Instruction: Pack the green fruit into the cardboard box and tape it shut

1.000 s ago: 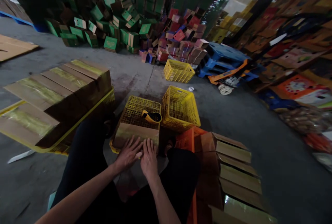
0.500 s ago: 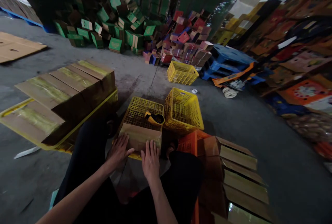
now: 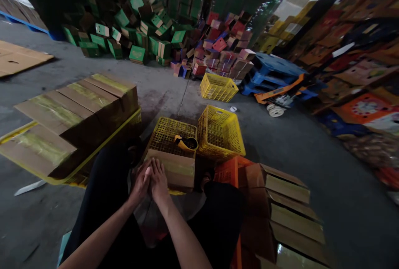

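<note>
Left hand [image 3: 139, 184] and right hand [image 3: 158, 181] sat pressed together, fingers flat, gripping nothing, on the near-left corner of the brown taped cardboard box [image 3: 174, 170], which rested across the upturned yellow plastic crate [image 3: 170, 132] as support.

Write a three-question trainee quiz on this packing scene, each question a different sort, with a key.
1. True or false: both hands, the left hand and the right hand, meet at the cardboard box.
2. The box rests on: A) a yellow crate B) a blue pallet C) bare floor.
3. Fill in: the tape dispenser lies just ____ the box.

Key: 1 true; 2 A; 3 beyond.
</note>
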Tool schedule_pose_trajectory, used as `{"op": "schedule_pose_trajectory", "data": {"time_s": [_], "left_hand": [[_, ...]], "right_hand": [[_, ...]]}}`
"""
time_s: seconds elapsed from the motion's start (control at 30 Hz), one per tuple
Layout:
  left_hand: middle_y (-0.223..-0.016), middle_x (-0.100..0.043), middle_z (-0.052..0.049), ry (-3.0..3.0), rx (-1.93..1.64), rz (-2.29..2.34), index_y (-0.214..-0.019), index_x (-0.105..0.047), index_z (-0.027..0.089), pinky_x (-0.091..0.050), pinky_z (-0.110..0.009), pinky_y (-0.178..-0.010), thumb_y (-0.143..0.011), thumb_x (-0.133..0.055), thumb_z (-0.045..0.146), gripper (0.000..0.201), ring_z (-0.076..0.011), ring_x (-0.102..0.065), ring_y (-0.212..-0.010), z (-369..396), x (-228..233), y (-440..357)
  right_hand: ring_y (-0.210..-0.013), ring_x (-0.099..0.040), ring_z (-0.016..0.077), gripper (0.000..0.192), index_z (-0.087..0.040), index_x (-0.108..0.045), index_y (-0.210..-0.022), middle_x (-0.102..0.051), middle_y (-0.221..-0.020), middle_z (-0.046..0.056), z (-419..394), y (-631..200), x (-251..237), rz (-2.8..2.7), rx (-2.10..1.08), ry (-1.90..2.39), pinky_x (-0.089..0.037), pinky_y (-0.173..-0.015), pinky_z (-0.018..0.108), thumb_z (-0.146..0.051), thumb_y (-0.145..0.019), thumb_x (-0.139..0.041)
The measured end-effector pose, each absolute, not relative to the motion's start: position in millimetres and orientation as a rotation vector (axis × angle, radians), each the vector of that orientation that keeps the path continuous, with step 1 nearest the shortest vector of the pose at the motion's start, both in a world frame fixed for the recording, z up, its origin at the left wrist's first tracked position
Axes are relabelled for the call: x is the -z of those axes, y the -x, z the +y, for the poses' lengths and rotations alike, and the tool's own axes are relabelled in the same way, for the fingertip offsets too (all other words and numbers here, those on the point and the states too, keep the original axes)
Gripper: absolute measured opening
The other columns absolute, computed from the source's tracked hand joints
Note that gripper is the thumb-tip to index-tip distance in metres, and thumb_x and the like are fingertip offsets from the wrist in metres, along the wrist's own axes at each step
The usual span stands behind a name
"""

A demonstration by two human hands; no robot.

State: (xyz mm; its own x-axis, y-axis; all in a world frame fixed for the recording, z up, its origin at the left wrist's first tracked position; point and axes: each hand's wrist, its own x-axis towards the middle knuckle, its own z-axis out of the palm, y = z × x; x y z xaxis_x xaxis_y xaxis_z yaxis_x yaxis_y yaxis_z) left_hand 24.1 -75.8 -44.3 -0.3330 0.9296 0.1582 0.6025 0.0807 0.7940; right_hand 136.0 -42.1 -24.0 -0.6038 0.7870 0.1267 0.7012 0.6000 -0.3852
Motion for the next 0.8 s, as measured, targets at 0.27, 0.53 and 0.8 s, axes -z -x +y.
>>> {"op": "schedule_pose_trajectory", "data": {"time_s": [0.27, 0.53, 0.8], "left_hand": [[-0.160, -0.040, -0.013, -1.708, -0.882, 2.120, -0.158, -0.032, 0.026, -0.021, -0.063, -0.120, -0.105, -0.029, 0.049, 0.058, -0.0306, -0.033, -0.149, -85, 55, -39], [-0.161, -0.034, -0.019, -1.895, -0.618, 2.256, -0.157, -0.034, 0.019, -0.006, -0.073, -0.116, -0.104, -0.029, 0.054, 0.064, -0.0351, -0.028, -0.151, -86, 52, -46], [-0.161, -0.036, -0.015, -2.369, -0.543, 1.863, -0.152, -0.044, 0.023, -0.021, -0.063, -0.119, -0.101, -0.044, 0.051, 0.059, -0.0337, -0.030, -0.150, -63, 39, -84]], "right_hand": [[-0.153, -0.024, 0.0224, 0.055, -0.014, -0.032, -0.157, -0.032, -0.163, 0.009, -25, -191, 11, -2.494, -0.296, 1.401, -0.025, -0.123, 0.045, -0.032, -0.105, -0.035], [-0.152, -0.026, 0.0304, 0.063, -0.008, -0.029, -0.158, -0.029, -0.163, 0.019, -17, -272, 32, -2.262, -0.237, 1.680, -0.035, -0.117, 0.051, -0.044, -0.106, -0.029], [-0.144, -0.042, 0.0263, 0.064, -0.010, -0.029, -0.158, -0.043, -0.156, 0.019, -5, -284, 52, -1.972, -0.457, 1.591, -0.041, -0.115, 0.043, -0.039, -0.102, -0.041]]}}
